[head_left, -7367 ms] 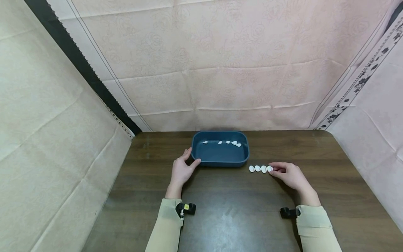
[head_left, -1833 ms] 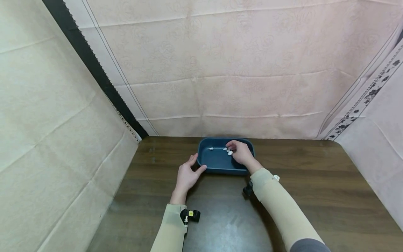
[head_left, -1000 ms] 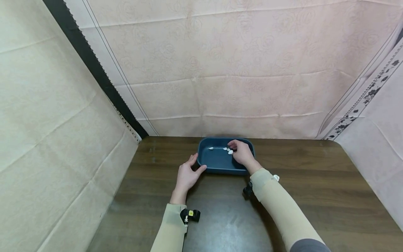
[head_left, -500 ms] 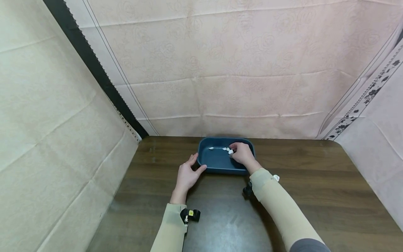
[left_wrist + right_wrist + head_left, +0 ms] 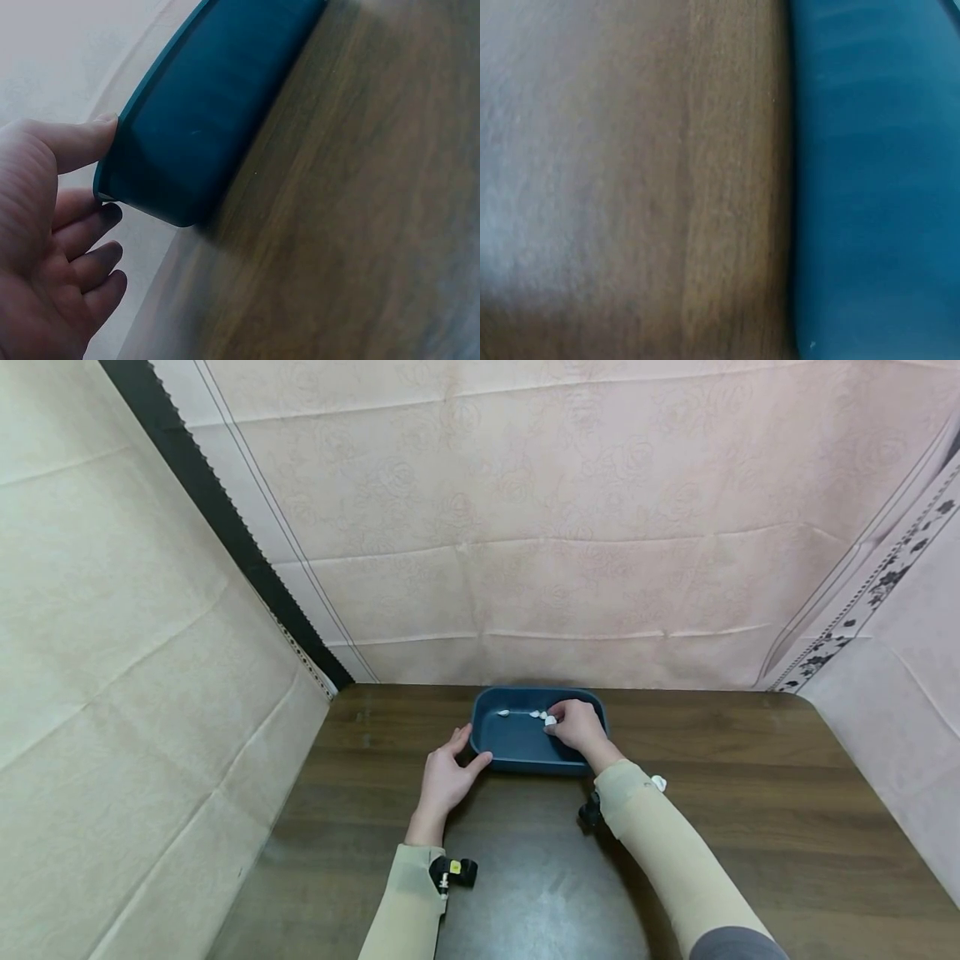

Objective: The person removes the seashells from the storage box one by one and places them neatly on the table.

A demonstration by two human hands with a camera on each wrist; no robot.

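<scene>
A dark blue rectangular tray stands at the back of the table. My left hand grips its left end; in the left wrist view the thumb lies against the rim, with the other fingers past the corner. Over the tray's right part, my right hand pinches a small white shell-like piece at the tray floor. More white pieces lie just left of it, and a single white piece sits farther left. The right wrist view shows no part of the right hand.
Another white piece shows on the wooden table beside the right sleeve, which partly hides it. A pale cloth hangs directly behind the table's back edge, with more cloth at both sides.
My right hand has moved from the row of white pieces on the table into the tray. Over the last second its fingers have come down around a piece. The left hand keeps hold of the tray.
</scene>
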